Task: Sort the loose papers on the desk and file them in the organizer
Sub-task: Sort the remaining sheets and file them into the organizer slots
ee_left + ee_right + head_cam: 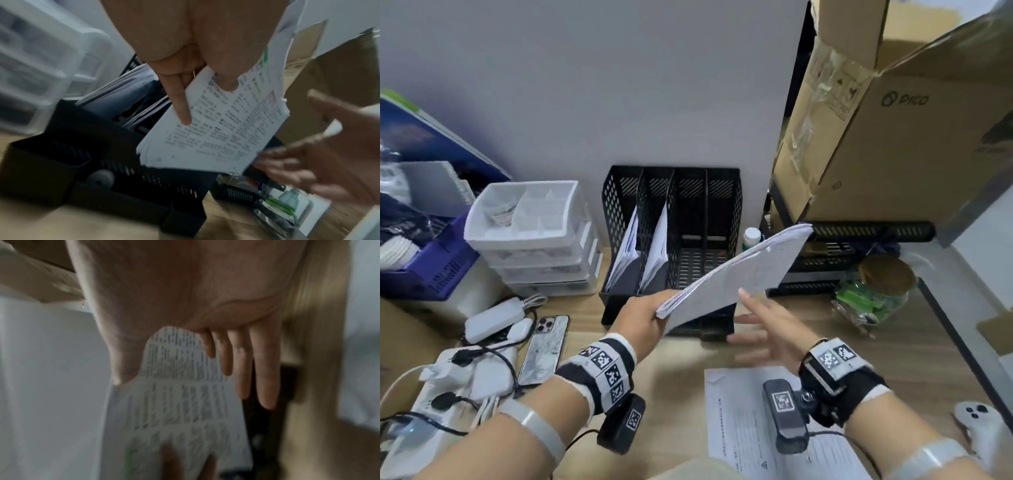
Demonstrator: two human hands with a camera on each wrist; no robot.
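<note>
Black mesh four-slot organizer [671, 236]: two slots filled. Left hand [643, 320] grips white printed stack [736, 270]; right hand [767, 334] spread, empty. One sheet [743, 428] left on worktop.

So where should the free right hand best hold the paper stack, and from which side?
Probably the near long edge of the white stapled paper stack, approached from the right: the left hand already grips the lower corner and the open right hand hovers beside that edge.

Head view bright, evenly lit, bowed at the edges; both wrist views dim and smeared by motion blur
</note>
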